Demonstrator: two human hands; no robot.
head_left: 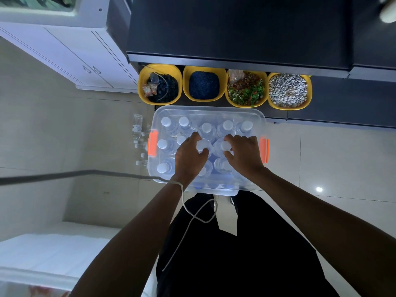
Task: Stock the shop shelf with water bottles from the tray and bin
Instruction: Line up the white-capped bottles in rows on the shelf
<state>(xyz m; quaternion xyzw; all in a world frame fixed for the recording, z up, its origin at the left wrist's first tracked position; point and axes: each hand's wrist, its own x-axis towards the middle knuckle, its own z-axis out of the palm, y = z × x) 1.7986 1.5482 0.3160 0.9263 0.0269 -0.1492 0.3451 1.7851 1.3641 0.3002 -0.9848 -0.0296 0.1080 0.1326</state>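
Note:
A clear plastic bin (260, 121) with orange handle clips stands on the floor below me, filled with several upright water bottles with white caps. My left hand (188, 157) is closed around the cap of a middle-row bottle (203, 145). My right hand (244, 152) grips the cap of the neighbouring bottle (225, 145). Both bottles still stand inside the bin. More small bottles (137, 126) stand and lie on the floor to the bin's left. The dark shelf (235, 28) rises behind the bin.
Four yellow tubs (141, 82) holding dark pebbles, blue gravel, mixed greens and pale stones line the shelf's base. A white cabinet (70, 54) stands at the left. A white chest (53, 254) sits at the lower left. A cord (192, 213) hangs from my left wrist.

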